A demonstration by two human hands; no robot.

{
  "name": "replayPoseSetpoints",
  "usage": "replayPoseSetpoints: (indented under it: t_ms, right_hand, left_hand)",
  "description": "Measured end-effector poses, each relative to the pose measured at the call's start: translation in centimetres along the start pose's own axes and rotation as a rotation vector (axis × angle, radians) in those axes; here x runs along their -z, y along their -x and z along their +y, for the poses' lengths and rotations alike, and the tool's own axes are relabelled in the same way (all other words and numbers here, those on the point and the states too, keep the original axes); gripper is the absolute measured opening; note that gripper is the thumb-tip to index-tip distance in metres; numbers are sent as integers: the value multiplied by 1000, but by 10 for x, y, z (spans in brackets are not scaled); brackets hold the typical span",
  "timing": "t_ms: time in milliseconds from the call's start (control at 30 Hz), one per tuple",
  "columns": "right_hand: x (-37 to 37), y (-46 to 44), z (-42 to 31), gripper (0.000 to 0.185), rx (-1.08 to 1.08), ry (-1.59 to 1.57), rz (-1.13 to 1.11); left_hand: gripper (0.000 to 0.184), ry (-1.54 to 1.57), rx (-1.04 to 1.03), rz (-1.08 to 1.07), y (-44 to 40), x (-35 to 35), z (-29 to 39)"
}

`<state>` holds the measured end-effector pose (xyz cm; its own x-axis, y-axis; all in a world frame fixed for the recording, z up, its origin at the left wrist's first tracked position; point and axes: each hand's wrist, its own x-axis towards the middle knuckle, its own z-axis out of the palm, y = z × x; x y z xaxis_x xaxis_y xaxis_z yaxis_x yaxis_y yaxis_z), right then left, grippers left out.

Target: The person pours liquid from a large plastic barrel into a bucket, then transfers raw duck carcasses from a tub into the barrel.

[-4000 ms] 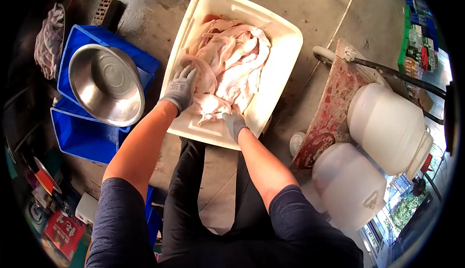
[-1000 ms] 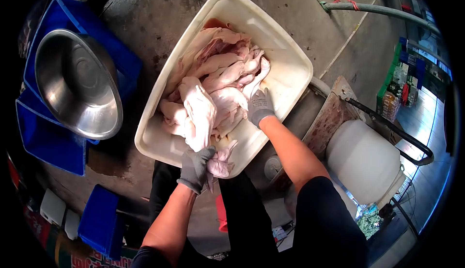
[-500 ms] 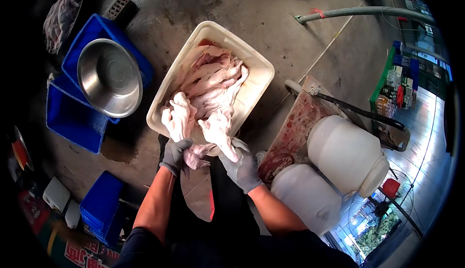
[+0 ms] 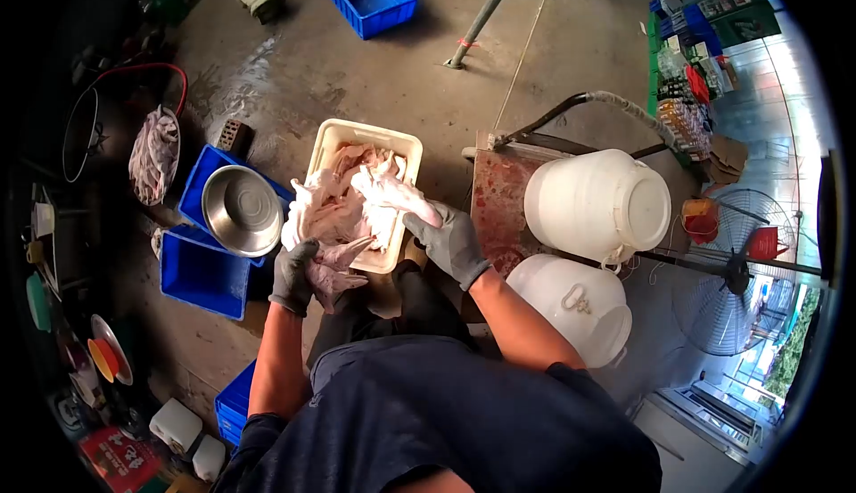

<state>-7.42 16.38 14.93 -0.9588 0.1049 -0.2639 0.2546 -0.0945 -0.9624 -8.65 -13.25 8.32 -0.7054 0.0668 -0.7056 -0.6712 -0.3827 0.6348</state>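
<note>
One pale carcass (image 4: 385, 192) per grip, left hand (image 4: 294, 277) and right hand (image 4: 450, 245), near one tub (image 4: 410, 142)

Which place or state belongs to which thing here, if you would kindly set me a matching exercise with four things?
1. Right hand
2. Metal basin
3. Cream tub
4. Wire fan

A. Over the blue bins
B. At the right side of the picture
C. Gripping a pale piece of meat
D. Has raw meat inside

Pairs: 1-C, 2-A, 3-D, 4-B
</note>
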Motion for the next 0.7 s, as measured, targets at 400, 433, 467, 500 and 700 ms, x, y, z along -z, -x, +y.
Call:
replayPoseSetpoints:
  t_ms: [400, 433, 467, 500, 700]
  right_hand:
    - [141, 295, -154, 29, 487, 39, 686]
    - [169, 316, -143, 27, 470, 353, 733]
    - [182, 331, -146, 27, 451, 516, 770]
    - [195, 346, -149, 26, 430, 678, 810]
    - [244, 415, -154, 20, 585, -349, 814]
  left_hand:
    - [46, -65, 280, -631, 22, 13, 74]
    - [47, -67, 301, -567, 2, 26, 65]
    - [48, -61, 318, -502, -20, 42, 66]
    - [48, -88, 322, -492, -20, 42, 67]
    - [48, -152, 308, -444, -3, 31, 67]
